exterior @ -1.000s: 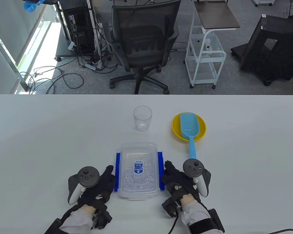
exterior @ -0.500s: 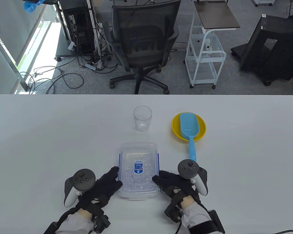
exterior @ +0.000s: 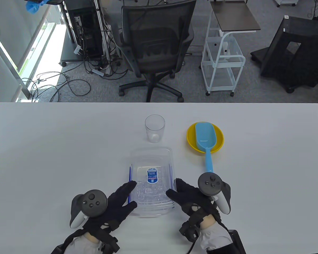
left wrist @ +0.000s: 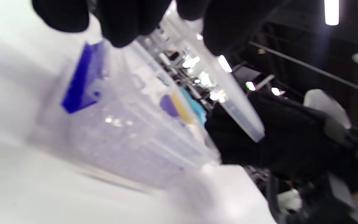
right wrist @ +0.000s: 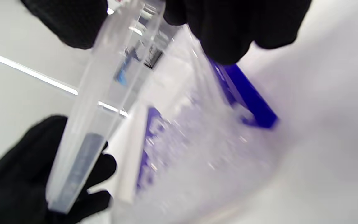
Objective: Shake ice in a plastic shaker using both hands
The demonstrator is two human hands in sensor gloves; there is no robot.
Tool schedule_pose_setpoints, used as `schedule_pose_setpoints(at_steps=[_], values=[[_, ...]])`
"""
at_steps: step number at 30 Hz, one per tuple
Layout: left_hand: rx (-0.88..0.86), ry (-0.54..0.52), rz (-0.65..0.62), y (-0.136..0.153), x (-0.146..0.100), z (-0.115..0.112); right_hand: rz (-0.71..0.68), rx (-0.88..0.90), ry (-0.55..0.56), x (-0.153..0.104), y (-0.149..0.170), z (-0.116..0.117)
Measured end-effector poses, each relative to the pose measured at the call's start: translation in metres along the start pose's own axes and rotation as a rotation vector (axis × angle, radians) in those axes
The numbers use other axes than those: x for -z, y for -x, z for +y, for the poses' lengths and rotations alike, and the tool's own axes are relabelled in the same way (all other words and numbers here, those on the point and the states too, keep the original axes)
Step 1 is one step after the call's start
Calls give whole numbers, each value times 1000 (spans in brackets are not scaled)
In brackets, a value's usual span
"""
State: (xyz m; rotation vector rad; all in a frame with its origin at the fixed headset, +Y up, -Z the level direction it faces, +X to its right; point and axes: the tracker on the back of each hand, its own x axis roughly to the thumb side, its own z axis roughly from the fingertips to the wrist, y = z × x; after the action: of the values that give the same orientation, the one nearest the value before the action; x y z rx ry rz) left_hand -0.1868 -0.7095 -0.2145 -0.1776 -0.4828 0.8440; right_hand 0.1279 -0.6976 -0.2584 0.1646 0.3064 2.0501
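A clear plastic box (exterior: 152,209) with ice in it stands on the white table (exterior: 42,148) in front of me. Its clear lid (exterior: 151,158), with a blue label, is tilted up off the box. My left hand (exterior: 128,197) pinches the lid's near left corner and my right hand (exterior: 175,189) pinches its near right corner. In the left wrist view my fingers (left wrist: 126,18) hold the lid (left wrist: 228,102) above the box (left wrist: 120,130). The right wrist view shows the lid (right wrist: 98,109) raised over the ice (right wrist: 197,155), with a blue latch (right wrist: 247,102) hanging at the side.
A clear empty cup (exterior: 154,128) stands just beyond the box. To the right a yellow bowl (exterior: 219,136) holds a light blue scoop (exterior: 204,137), whose handle reaches close to my right hand. An office chair (exterior: 156,45) stands past the table's far edge.
The blue latches that stuck out a second ago have folded down. Both hands moved in from the latches to the near corners, and the lid has tipped up off the box.
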Motion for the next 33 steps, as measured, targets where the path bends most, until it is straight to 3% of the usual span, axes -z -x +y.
schedule_pose_setpoints(at_steps=[3,6,9,14,17,21,25,28,33], values=[[-81,22,-139,-7,2,-1,-66,338,99,-6,-6,-24],[-104,65,-186,-11,2,-3,-52,616,76,-12,-11,-49],[-65,17,-133,-5,0,1,-40,499,218,-19,-18,-86],[-133,-44,-62,11,-1,11,82,78,579,-34,-24,-149],[-132,-61,-30,17,-1,15,178,-171,655,-36,-21,-160],[-125,-78,16,23,-2,17,313,-633,682,-26,-10,-149],[-115,-80,45,26,-2,18,421,-991,565,-7,16,-117],[-121,-71,61,29,-2,17,434,-1175,481,5,32,-92],[-130,-54,74,32,-1,16,480,-1331,344,17,49,-63]])
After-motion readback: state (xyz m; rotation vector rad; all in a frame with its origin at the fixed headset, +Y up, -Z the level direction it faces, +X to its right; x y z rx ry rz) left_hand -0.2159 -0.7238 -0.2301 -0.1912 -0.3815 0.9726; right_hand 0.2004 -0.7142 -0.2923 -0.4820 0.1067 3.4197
